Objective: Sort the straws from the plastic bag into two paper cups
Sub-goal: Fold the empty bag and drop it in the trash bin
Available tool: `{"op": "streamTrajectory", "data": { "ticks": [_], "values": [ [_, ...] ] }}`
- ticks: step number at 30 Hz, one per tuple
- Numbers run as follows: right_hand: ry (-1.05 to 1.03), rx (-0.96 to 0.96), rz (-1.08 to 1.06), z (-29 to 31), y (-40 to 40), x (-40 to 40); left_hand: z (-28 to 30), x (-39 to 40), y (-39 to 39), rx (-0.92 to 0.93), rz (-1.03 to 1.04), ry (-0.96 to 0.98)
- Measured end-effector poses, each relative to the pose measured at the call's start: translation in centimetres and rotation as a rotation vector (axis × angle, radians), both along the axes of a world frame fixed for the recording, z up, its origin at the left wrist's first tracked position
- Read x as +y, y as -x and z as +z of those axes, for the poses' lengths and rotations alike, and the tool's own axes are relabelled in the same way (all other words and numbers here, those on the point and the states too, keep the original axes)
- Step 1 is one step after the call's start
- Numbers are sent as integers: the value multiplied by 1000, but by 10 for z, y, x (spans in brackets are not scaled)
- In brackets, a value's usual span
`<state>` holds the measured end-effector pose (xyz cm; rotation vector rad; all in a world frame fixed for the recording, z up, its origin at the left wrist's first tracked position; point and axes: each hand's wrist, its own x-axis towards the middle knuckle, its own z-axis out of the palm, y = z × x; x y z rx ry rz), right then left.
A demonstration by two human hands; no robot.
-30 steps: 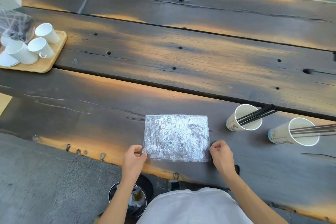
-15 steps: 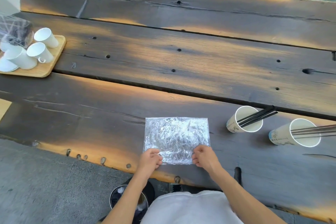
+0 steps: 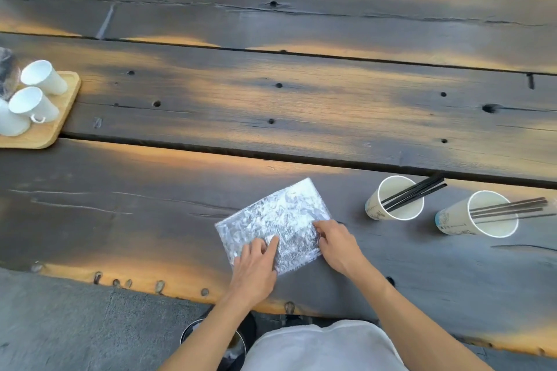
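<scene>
A crinkled, shiny plastic bag (image 3: pixel 271 214) lies flat on the dark wooden table (image 3: pixel 271 99), turned at an angle. My left hand (image 3: pixel 256 265) rests on its near left part with fingers spread flat. My right hand (image 3: pixel 337 244) pinches the bag's right near edge. To the right stand two paper cups. The nearer-left cup (image 3: pixel 391 205) holds black straws (image 3: pixel 416 191) that lean out to the right. The right cup (image 3: pixel 479 218) holds several dark straws (image 3: pixel 512 208), also leaning right.
A wooden tray (image 3: pixel 51 132) with white mugs (image 3: pixel 33 105) sits at the table's left edge, beside a clear wrapped object (image 3: pixel 7 72). The table's near edge runs just below my hands. A dark bin (image 3: pixel 211 337) stands on the floor by my lap.
Both hands moved from the bag's near corners onto the bag. The bag has turned counter-clockwise from square to tilted. The view shifted slightly.
</scene>
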<state>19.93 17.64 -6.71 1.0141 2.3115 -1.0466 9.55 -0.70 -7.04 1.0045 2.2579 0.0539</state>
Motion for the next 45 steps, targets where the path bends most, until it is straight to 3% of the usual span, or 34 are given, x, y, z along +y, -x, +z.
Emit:
{"op": "streamTrajectory", "data": {
  "ticks": [5, 7, 11, 13, 15, 17, 23, 28, 32, 35, 38, 42, 45],
  "values": [
    [45, 149, -56, 11, 5, 3, -10, 18, -14, -577, 391, -82],
    [141, 106, -90, 8, 1, -4, -9, 32, -6, -556, 453, -128],
    [173, 54, -27, 1, -9, -10, -5, 59, 35, 30, 444, -173],
    [150, 48, -52, 1, -12, -6, -3, 70, 60, 149, 492, -138],
    [137, 42, -82, 3, -13, -1, -2, 78, 83, 100, 505, -38],
    [132, 68, -118, 3, -13, 7, -2, 86, 101, -66, 517, 29],
    [169, 142, -402, 0, -10, 24, 6, 83, 111, -505, 587, -61],
    [167, 112, -699, -10, -18, 20, 8, 60, 99, -711, 710, -105],
    [505, 80, -846, -4, -12, 11, 18, 39, 83, -768, 858, -238],
    [689, 37, -705, 7, -5, 7, 31, 26, 74, -823, 994, -338],
    [834, 61, -716, 11, 1, 3, 43, 12, 73, -864, 1094, -434],
    [952, 143, -715, 12, 10, -10, 63, -1, 72, -854, 1153, -528],
    [924, 292, -718, 15, 13, -15, 72, -12, 71, -831, 1122, -580]
  ]
}}
